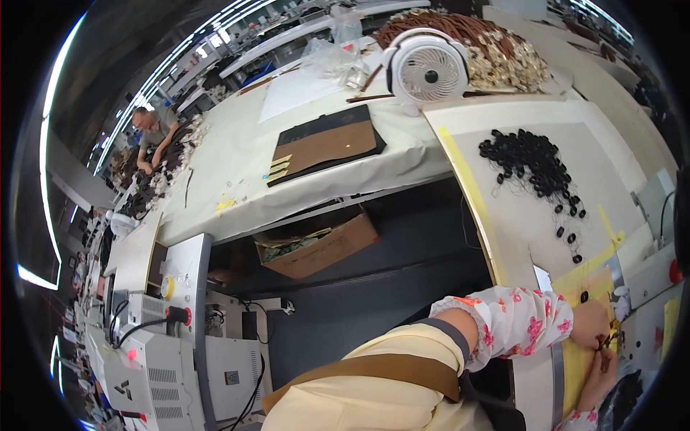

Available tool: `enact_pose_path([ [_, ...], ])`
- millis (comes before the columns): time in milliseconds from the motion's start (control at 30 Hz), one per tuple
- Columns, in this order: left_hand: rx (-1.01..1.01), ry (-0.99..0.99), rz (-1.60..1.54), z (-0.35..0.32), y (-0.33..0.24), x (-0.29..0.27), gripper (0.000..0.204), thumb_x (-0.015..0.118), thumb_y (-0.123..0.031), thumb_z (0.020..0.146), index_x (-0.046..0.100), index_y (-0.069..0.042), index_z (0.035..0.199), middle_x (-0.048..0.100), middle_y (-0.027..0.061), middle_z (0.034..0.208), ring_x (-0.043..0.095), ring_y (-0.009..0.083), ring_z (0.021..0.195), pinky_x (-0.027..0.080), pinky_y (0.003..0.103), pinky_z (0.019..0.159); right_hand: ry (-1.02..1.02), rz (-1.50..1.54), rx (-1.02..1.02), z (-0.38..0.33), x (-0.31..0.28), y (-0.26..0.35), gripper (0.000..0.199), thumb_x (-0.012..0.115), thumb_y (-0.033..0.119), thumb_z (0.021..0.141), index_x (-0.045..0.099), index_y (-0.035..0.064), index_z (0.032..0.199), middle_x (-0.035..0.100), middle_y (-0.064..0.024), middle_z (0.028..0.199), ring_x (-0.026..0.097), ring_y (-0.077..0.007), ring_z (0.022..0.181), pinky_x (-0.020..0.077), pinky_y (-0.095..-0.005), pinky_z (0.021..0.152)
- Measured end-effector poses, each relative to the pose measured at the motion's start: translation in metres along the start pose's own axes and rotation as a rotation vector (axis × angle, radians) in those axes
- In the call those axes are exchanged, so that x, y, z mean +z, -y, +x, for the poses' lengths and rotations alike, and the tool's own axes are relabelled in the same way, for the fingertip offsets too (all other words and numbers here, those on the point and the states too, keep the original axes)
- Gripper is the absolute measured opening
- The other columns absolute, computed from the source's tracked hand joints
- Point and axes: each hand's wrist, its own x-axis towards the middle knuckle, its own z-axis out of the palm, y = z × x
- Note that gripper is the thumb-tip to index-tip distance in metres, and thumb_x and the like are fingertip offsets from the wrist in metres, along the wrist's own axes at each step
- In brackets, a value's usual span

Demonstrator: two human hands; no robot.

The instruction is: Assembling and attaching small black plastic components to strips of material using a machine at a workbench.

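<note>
At the right edge, my left hand (591,325) and my right hand (601,377) meet over a yellow-covered work surface (571,366) beside a pale machine. The fingers of both hands are closed around a small dark piece (602,345) whose kind I cannot make out. My left forearm wears a white sleeve cover (521,322) with pink flowers. Just above my left hand lies one small black oval piece (584,296). Farther off on the pale board is a heap of similar black pieces (528,161) trailing thin threads.
A white fan (429,70) stands before a pile of brown straps (445,32). A brown and black flat panel (327,144) lies on the cloth-covered table (237,154). Underneath is a cardboard box (323,248). White machine housings (154,373) stand lower left; another person (154,133) works beyond.
</note>
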Motion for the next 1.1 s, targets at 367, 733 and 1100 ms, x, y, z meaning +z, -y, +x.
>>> enact_pose_path([
  [367,-0.256,0.221,-0.016,0.015,0.006,-0.033,0.021,0.059,-0.032,0.075,0.063,-0.012,0.081,0.059,0.0076,0.059,0.058,0.0259,0.056,0.044,0.036,0.051,-0.207,0.125,0.055,0.019,0.016,0.036,0.013,0.065,0.008,0.071,0.061,-0.0003,0.081,0.058,-0.0083,0.067,0.056,-0.0149,0.06,0.0438,-0.0252,0.055],
  [733,-0.463,0.327,-0.059,0.024,-0.006,-0.018,0.024,0.061,-0.031,0.075,0.065,-0.008,0.081,0.055,0.0017,0.052,0.05,0.0133,0.045,0.036,0.027,0.045,-0.31,0.155,0.059,0.008,0.017,0.025,0.011,0.062,0.009,0.07,0.06,0.0004,0.074,0.06,-0.0127,0.067,0.057,-0.0275,0.062,0.0452,-0.0346,0.058],
  [1100,-0.436,0.29,-0.072,0.025,0.001,-0.018,0.03,0.063,-0.025,0.078,0.057,0.002,0.065,0.034,-0.0032,0.044,0.029,0.0029,0.045,0.026,0.023,0.041,-0.321,0.024,-0.046,0.016,0.011,0.021,0.009,0.061,0.008,0.069,0.059,-0.0005,0.073,0.059,-0.0135,0.066,0.057,-0.0283,0.06,0.0454,-0.0338,0.055],
])
